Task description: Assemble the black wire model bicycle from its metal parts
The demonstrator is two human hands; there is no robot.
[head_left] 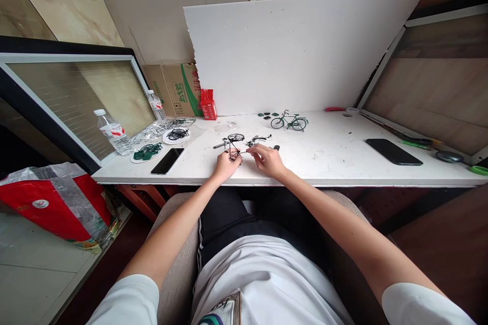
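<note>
My left hand (pixel 225 167) is closed around a small black model bicycle (pixel 235 137), held tilted just above the front part of the table. One wheel of it sticks up past my fingers; its lower part is partly hidden by them. My right hand (pixel 269 161) pinches a thin dark rod (pixel 244 152), whose tip meets the bicycle near my left fingertips. Whether the rod is a tool or a part I cannot tell. Behind my right hand lie loose black bicycle parts (pixel 260 139). A finished-looking green model bicycle (pixel 290 121) stands upright farther back.
On the white table (pixel 328 162) are a phone (pixel 168 161) at left and another black phone (pixel 394 152) at right. Plates with green parts (pixel 148 151) and black parts (pixel 178 134) stand left, beside a water bottle (pixel 116 134). A red box (pixel 208 105) stands before a white board (pixel 297 56).
</note>
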